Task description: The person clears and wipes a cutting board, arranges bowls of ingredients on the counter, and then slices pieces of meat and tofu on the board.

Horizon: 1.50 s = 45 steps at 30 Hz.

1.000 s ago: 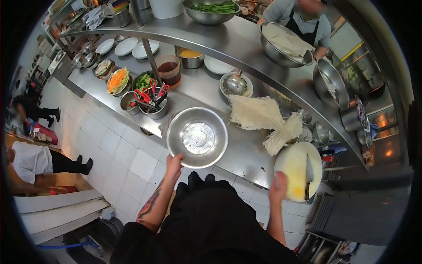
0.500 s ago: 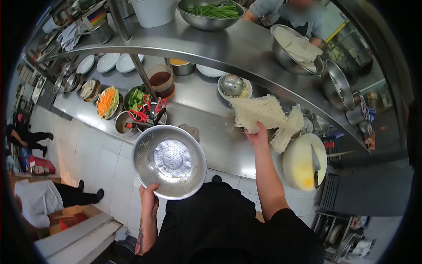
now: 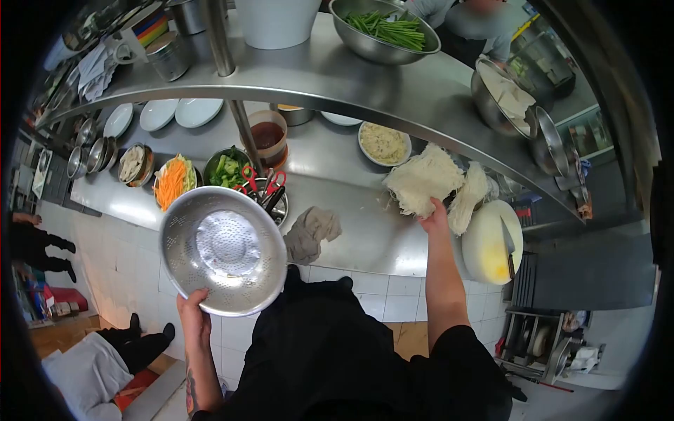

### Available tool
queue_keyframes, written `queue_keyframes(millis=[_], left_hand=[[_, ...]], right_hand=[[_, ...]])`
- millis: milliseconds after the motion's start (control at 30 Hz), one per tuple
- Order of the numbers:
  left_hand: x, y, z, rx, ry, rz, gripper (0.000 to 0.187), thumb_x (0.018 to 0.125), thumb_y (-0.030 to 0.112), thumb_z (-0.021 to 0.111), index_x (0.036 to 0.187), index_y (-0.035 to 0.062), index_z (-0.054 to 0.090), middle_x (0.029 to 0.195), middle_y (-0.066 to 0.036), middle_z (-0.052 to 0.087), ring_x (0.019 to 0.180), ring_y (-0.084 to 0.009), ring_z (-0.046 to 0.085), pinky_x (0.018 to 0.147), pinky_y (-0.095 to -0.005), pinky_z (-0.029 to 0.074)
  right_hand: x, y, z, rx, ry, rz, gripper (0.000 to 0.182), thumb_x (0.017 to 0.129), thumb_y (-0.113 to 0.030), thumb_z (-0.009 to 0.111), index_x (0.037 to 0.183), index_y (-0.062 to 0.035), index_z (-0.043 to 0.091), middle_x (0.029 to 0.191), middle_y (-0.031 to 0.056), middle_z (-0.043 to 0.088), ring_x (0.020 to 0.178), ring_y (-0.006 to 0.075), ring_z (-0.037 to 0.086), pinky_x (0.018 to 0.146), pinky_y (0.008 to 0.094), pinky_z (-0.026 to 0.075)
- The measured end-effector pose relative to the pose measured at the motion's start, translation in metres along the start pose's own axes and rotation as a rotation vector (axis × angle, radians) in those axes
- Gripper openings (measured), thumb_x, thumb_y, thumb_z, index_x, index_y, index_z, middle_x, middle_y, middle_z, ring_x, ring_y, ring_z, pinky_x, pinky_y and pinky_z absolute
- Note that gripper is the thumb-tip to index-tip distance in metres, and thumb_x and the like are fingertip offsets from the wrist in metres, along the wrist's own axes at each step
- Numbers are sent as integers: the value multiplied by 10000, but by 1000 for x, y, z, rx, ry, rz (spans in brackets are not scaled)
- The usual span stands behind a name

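Observation:
My left hand [image 3: 194,310] grips the near rim of a metal colander [image 3: 228,245], thumb over the edge. The colander tilts toward me over the counter's front edge, its perforated inside bare. At the right, my right hand [image 3: 435,214] is closed on the near edge of a flat, pale sheet of dried rice noodles [image 3: 421,179]. A second bundle of dried noodles [image 3: 468,200] lies just right of it. Beyond the sheet stands a white bowl [image 3: 385,144] of pale shredded food.
A round cutting board [image 3: 484,256] carries a knife [image 3: 509,252] at the right. Shredded carrot [image 3: 170,184], green vegetables [image 3: 228,168], red-handled scissors [image 3: 249,181] and a grey cloth [image 3: 312,231] line the counter. The steel shelf [image 3: 295,77] overhangs it. Co-workers are at the left and beyond the shelf.
The colander has shifted left with my left hand, uncovering more of the grey cloth. A round metal object over the white bowl no longer shows. My right hand still grips the noodles.

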<state>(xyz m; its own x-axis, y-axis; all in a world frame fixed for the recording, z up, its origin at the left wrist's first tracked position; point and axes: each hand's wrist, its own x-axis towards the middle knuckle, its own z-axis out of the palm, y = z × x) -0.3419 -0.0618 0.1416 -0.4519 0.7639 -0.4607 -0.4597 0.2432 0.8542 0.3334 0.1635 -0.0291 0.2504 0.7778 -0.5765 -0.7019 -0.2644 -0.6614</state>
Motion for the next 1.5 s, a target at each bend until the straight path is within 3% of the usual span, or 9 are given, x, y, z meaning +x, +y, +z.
queue_keyframes(millis=[367,533,633,767,900,1200,1367,1400,1500], left_hand=[[34,17,-18,-86,81,-51,547,795,-11,599,1321,-119,494,1167,-174,642,1061,-291,653,998,-420,520],[70,48,-23,-132,81,11,475,837,21,610,1292,-98,538,1154,-151,647,1039,-265,652,986,-415,517],[116,81,-36,-125,62,78,335,899,61,634,1200,-84,611,1125,-133,666,1037,-237,653,979,-377,519],[200,138,-31,33,-24,64,325,951,151,631,1218,-35,618,1162,-124,680,1074,-215,660,988,-371,537],[259,174,15,182,-48,167,240,955,172,619,1089,-24,655,960,-95,700,807,-204,703,664,-348,609],[381,154,94,338,-104,145,302,899,107,618,1130,-86,591,914,-155,701,767,-289,736,658,-437,670],[448,131,135,520,-179,81,197,825,-5,622,982,-125,629,964,-246,695,808,-392,746,656,-478,671],[447,129,143,538,-135,76,125,795,27,648,851,-84,653,862,-186,673,719,-314,717,586,-456,646],[484,112,144,573,-103,2,130,773,1,661,851,-102,647,853,-202,663,728,-346,714,592,-490,647]], right_hand=[[-54,13,-12,-23,64,14,481,908,-317,659,1338,-126,559,1267,55,670,1110,251,662,737,418,539],[-70,14,-12,-85,74,-95,561,920,-356,696,1404,-124,533,1347,82,638,1228,282,623,969,464,534],[-80,5,-19,-136,15,-5,631,952,-444,667,1483,-155,484,1481,77,554,1394,286,487,1106,574,418],[-114,2,-33,-253,72,-106,677,999,-468,612,1534,-103,416,1522,161,474,1365,343,507,1085,544,459],[-150,12,-71,-304,199,-152,696,1001,-468,621,1531,-72,406,1465,208,500,1319,330,539,1084,530,466],[-268,83,-123,-403,356,-53,625,999,-427,663,1459,-52,465,1327,183,608,1154,302,636,944,473,549],[-309,114,-137,-570,441,-5,587,1001,-401,672,1425,-41,483,1281,181,624,1067,285,670,835,431,588],[-316,117,-140,-588,462,-5,582,1000,-398,676,1418,-39,486,1261,178,632,1038,279,677,807,414,592],[-339,123,-151,-590,519,-35,566,997,-397,683,1397,-41,502,1200,156,654,960,256,692,747,384,599]])
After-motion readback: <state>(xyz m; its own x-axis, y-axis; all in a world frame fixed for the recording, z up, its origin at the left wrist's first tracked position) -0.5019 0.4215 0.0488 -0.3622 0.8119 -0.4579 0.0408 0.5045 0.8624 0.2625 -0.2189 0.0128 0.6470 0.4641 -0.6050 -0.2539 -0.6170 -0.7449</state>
